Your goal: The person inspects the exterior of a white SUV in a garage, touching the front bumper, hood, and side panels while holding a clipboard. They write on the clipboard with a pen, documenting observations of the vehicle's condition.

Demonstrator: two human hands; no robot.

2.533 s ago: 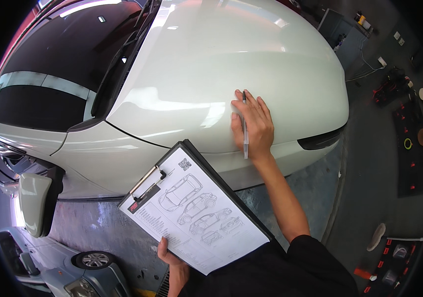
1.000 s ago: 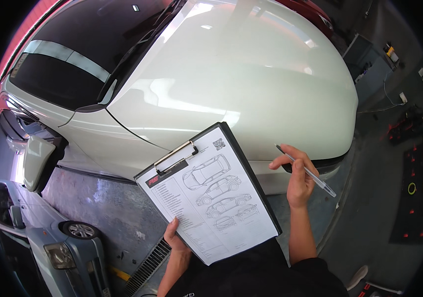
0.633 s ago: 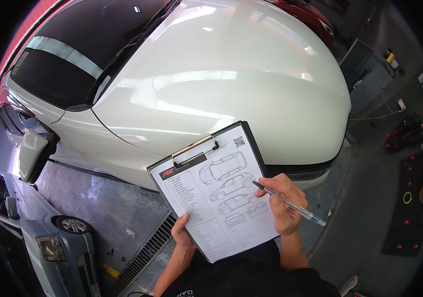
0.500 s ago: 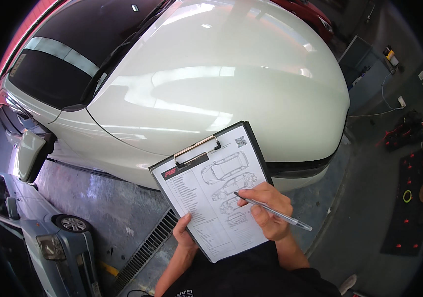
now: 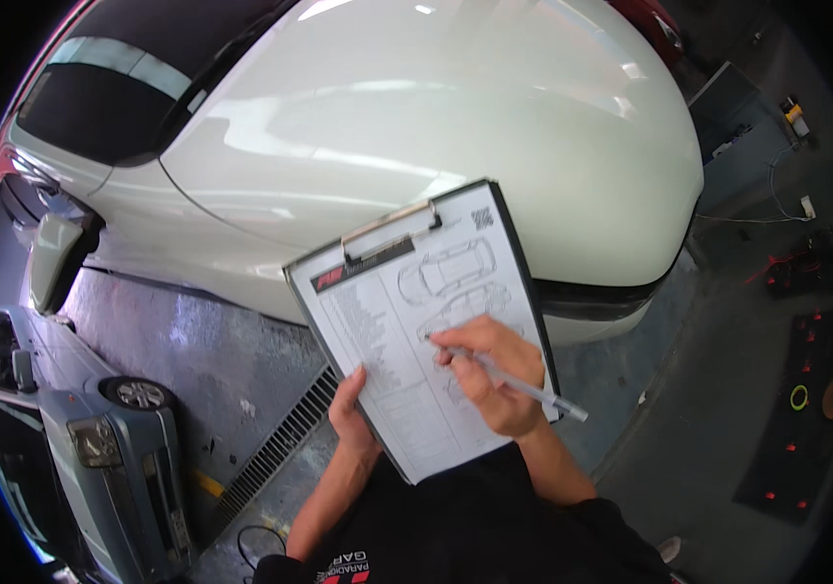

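A black clipboard (image 5: 545,341) with a metal clip (image 5: 390,234) is tilted in front of me. My left hand (image 5: 351,414) grips its lower left edge, thumb on top and the other fingers hidden beneath. Clamped to it is a printed sheet (image 5: 368,365) with rows of small text and several outline drawings of a car. Between the fingers of my right hand (image 5: 499,375) is a clear-barrelled pen (image 5: 523,385). Its tip is over the car drawings at the middle of the sheet; whether it touches the paper I cannot tell.
Beyond the clipboard stands a white car (image 5: 387,127), its bonnet close by. A silver-blue car (image 5: 114,438) is at the lower left. A floor drain grate (image 5: 275,448) runs between them. On the right, a dark mat (image 5: 786,428) carries small red items and a yellow-green ring.
The clipboard appears higher in view. My right hand and the pen have shifted up and left over the sheet, from the lower car drawings toward the middle one. My left hand keeps its grip.
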